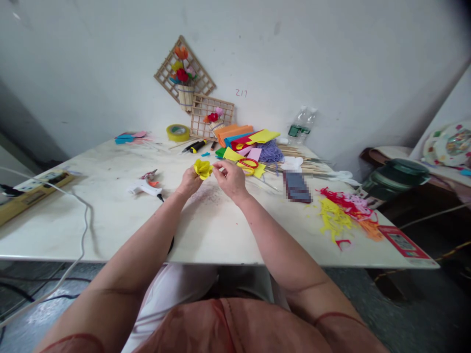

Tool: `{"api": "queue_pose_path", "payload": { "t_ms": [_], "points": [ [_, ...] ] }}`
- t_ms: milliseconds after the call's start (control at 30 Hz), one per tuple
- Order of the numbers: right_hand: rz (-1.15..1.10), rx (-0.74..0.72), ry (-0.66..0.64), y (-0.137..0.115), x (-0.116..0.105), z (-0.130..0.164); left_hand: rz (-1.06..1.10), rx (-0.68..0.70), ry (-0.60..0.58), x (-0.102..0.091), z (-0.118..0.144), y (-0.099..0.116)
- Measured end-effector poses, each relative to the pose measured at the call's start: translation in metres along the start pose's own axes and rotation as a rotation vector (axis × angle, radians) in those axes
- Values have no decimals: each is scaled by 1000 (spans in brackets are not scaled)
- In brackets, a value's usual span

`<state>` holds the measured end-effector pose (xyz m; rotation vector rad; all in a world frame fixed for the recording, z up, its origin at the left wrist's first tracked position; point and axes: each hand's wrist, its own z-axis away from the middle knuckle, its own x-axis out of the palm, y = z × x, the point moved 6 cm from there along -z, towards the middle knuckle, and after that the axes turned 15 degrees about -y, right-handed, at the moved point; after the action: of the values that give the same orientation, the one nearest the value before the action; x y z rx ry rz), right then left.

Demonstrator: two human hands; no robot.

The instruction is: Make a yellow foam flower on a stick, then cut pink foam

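A yellow craft flower [202,168] is held above the middle of the table. My left hand [190,182] is closed around its underside, so the base of the flower is hidden. On the other side, my right hand [231,179] pinches at the flower's right edge with thumb and forefinger, touching a petal. Left of my hands lies a white hot glue gun [144,188], with small red-and-silver pliers or snips [149,175] just behind it. Red-handled scissors [248,163] rest on yellow felt beyond my right hand.
Behind are folded felt sheets [235,135], purple yarn [271,152], yellow tape [178,132] and two bamboo lattices [184,73] with flowers. A phone [297,187] and felt scraps [334,216] lie right. A power strip [37,193] with a trailing cord is left.
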<state>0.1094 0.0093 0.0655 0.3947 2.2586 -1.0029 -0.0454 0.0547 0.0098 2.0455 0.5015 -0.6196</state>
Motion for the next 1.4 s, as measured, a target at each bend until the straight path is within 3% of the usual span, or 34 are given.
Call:
{"api": "queue_pose_path", "payload": {
  "t_ms": [233,567,767,967,1400],
  "points": [
    [23,-7,-5,-6,-2,3,131,-21,-60,4,1,-3],
    [6,17,-107,-8,7,4,14,-114,-12,-2,1,9],
    [90,40,-107,-1,2,2,-34,47,-59,3,-1,19],
    [223,-64,-132,-2,-12,0,-124,260,-93,12,-2,26],
    [152,-70,-210,8,-9,-5,-198,156,-157,13,1,17]
  ]
}}
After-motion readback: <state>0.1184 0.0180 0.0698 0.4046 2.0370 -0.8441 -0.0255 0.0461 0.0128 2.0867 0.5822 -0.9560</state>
